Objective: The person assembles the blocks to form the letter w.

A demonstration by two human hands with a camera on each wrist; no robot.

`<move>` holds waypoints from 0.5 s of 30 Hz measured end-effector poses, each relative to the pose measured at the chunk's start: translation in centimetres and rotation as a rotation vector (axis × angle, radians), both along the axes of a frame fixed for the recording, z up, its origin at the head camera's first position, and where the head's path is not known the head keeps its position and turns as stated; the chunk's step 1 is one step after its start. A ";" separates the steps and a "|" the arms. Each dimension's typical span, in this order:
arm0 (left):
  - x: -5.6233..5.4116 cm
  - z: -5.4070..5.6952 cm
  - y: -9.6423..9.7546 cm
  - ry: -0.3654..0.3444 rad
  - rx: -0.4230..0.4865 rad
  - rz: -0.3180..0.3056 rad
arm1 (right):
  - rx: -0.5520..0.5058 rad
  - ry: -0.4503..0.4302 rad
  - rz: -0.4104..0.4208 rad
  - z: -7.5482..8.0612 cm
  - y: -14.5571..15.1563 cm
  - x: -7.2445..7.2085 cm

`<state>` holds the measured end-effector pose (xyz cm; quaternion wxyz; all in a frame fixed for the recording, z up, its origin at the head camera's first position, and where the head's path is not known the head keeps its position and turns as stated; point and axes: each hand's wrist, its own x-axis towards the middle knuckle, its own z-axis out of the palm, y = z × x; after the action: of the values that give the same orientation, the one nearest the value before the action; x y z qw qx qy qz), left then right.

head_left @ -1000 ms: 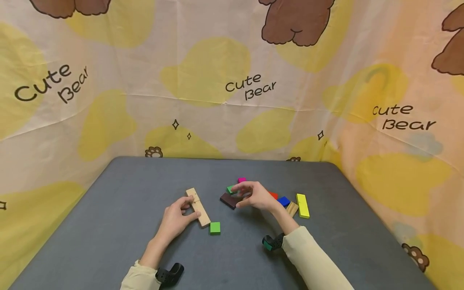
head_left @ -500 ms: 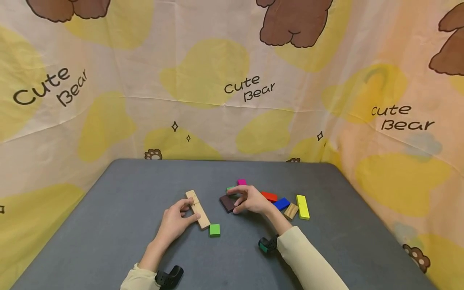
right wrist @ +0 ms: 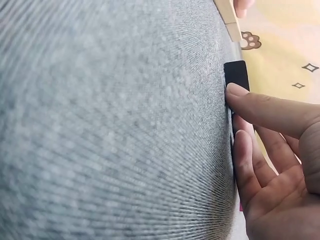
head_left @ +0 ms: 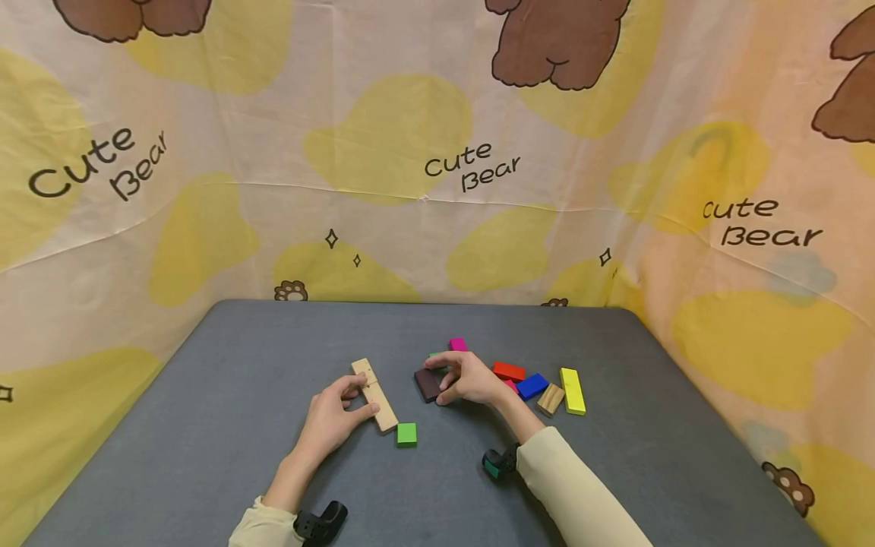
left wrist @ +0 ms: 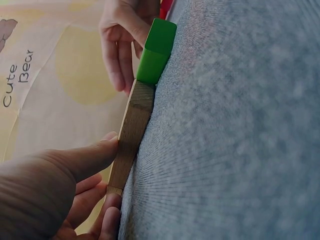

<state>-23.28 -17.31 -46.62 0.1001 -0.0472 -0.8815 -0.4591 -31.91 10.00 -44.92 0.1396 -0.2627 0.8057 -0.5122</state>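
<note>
Touches, at left, a row of two pale wooden blocks (head_left: 384, 414) with the left hand (head_left: 331, 414), both blocks end to end and flat on the grey tabletop (head_left: 205, 425). Spreads the thumb well apart from the fingers, resting its tip on the nearer block and the fingertips by the seam, so with the row just right of the palm and slanting away past the fingers. Has a bright green block (head_left: 406, 435) by the row's near right corner, touching or almost so.

Past a gap, pinches a dark brown block (head_left: 425, 386) with the right hand (head_left: 472, 378), thumb at the near end, index finger reaching to the far end, block left of the palm; cannot tell whether slightly lifted. Mostly hides a darker green block (head_left: 434, 355) behind those fingers, with a magenta block (head_left: 458, 345) just beyond.

Farther right, includes a red block (head_left: 509, 371), a pinkish-red block (head_left: 511, 386) largely covered by the wrist, a blue block (head_left: 532, 386), a striped wooden block (head_left: 551, 399) and, rightmost, a yellow block (head_left: 573, 391).
</note>
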 end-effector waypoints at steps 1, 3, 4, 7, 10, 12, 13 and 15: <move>0.0 0.0 0.0 -0.001 -0.001 0.000 | -0.006 0.001 -0.001 0.0 0.0 0.0; 0.0 0.0 0.1 -0.002 -0.003 0.001 | -0.012 -0.001 -0.006 0.0 0.1 0.1; 0.0 0.0 0.1 -0.002 -0.006 0.002 | -0.015 -0.002 -0.007 0.0 0.1 0.1; 0.0 0.0 0.1 -0.003 -0.011 0.005 | -0.022 -0.002 -0.011 0.0 0.1 0.2; 0.0 0.0 0.1 -0.004 -0.012 0.008 | -0.022 -0.004 -0.017 -0.1 0.1 0.1; 0.0 0.0 0.1 -0.007 -0.009 0.008 | -0.021 -0.002 -0.020 -0.2 0.0 0.0; 0.0 0.0 0.1 -0.007 -0.009 0.008 | -0.020 -0.001 -0.022 -0.3 0.0 0.0; 0.0 0.0 0.1 -0.008 -0.007 0.008 | -0.013 0.006 -0.029 -0.5 -0.1 -0.1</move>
<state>-23.27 -17.20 -46.65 0.0984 -0.0422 -0.8836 -0.4558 -31.99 9.91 -45.37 0.1281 -0.2536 0.8064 -0.5186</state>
